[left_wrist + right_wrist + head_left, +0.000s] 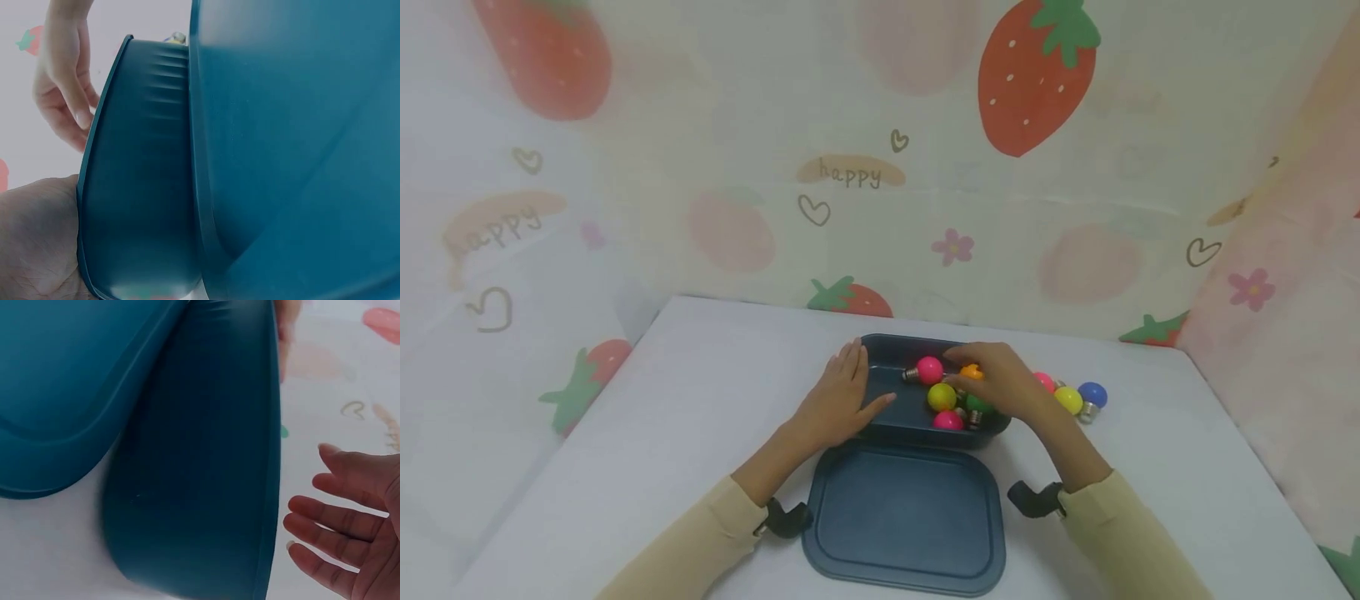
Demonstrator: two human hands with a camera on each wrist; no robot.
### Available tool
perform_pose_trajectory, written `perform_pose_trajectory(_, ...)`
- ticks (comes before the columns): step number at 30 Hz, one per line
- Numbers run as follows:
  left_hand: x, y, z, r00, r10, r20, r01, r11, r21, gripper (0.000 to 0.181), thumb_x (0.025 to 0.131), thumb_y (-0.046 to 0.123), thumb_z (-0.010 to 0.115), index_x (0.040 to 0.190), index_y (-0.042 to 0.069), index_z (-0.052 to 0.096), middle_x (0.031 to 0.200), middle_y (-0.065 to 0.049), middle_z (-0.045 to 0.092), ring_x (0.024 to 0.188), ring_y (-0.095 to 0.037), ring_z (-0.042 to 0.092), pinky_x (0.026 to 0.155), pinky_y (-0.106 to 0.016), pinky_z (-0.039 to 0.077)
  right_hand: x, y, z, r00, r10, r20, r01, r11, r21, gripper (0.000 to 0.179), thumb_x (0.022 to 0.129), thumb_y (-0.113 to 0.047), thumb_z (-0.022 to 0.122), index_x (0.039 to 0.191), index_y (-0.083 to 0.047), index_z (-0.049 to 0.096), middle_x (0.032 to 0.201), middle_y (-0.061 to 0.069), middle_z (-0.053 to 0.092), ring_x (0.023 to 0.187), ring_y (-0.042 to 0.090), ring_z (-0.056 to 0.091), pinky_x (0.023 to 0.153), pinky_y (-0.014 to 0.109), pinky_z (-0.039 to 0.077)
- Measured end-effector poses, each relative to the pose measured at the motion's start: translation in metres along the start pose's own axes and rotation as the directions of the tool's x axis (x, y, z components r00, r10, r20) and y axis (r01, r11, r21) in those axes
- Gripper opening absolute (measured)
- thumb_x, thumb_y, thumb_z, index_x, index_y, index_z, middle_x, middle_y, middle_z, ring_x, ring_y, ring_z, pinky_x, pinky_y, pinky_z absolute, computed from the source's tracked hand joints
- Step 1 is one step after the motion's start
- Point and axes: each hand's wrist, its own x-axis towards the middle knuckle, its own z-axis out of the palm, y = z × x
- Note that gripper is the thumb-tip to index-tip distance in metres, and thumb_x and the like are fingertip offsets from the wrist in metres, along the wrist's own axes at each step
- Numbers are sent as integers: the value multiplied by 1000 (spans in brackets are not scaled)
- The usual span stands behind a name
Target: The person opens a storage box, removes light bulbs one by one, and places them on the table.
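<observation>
A dark blue rectangular box stands on the table, holding several small coloured light bulbs. Inside are a pink bulb, a yellow bulb, a second pink bulb, an orange bulb and a green bulb. My left hand rests at the box's left end, fingers straight along the rim and thumb out over the front edge. Over the right end hovers my right hand, partly covering the orange and green bulbs. The right wrist view shows its fingers spread and loosely bent, holding nothing.
Right of the box lie a pink bulb, a yellow bulb and a blue bulb. A flat blue lid lies in front of the box, between my forearms. A strawberry-print cloth rises behind the white table.
</observation>
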Motion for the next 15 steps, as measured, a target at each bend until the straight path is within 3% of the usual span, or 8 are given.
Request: perform_pose_trajectory(15,-1,-4,1,1000,10,7,-10,1000,18,94,102,65,41,158,-7,18,167,-23,13,155,-35,11,123,-45,15,38,5,13,993,38,113,-35,999,-28,41,92,-16,76,129,-2,68,121,14,71,110,29,67,96,46,54)
